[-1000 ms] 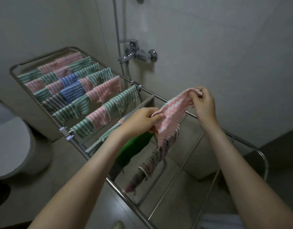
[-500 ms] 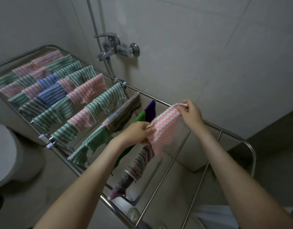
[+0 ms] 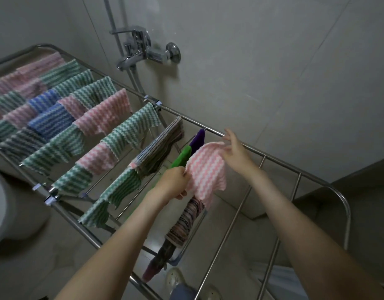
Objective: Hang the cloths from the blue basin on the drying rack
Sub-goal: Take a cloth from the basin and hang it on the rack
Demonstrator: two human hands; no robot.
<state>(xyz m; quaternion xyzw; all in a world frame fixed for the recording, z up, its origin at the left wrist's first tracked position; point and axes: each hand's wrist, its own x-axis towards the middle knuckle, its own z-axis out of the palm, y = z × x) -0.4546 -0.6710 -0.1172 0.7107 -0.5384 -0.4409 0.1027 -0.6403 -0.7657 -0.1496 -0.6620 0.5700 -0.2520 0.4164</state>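
View from above of two bare arms reaching over a steel rack point(image 3: 282, 165) in a tiled bathroom. Between the hands is a pink cloth point(image 3: 206, 172) with white zigzag stripes, spread out flat and sagging on the side towards the right arm.

The left hand point(image 3: 172, 182) is closed on the cloth's near edge, fingers curled and pinching the fabric. The right hand point(image 3: 234, 150) is at the cloth's far corner, just short of the rack's far rail. Its fingers are spread and nearly straight, lying loosely against the corner rather than gripping it, with one fingertip up by the rail.

The pink cloth lies over a rod that carries other cloths. Just beyond the left hand a green cloth point(image 3: 182, 158) shows, and beyond that a purple cloth point(image 3: 198, 140) close to the right fingertips. Below both hands, towards the viewer, a cloth with many thin coloured stripes point(image 3: 186, 221) hangs from the same rod.

To the left of the left hand, a grey striped cloth point(image 3: 163, 146) hangs on the next rod. Further left, rows of pink, green and blue zigzag cloths point(image 3: 104, 118) fill the rods. The rods to the right of the right arm are bare.

On the wall beyond the hands, up and to the left, is a chrome tap point(image 3: 143, 54)
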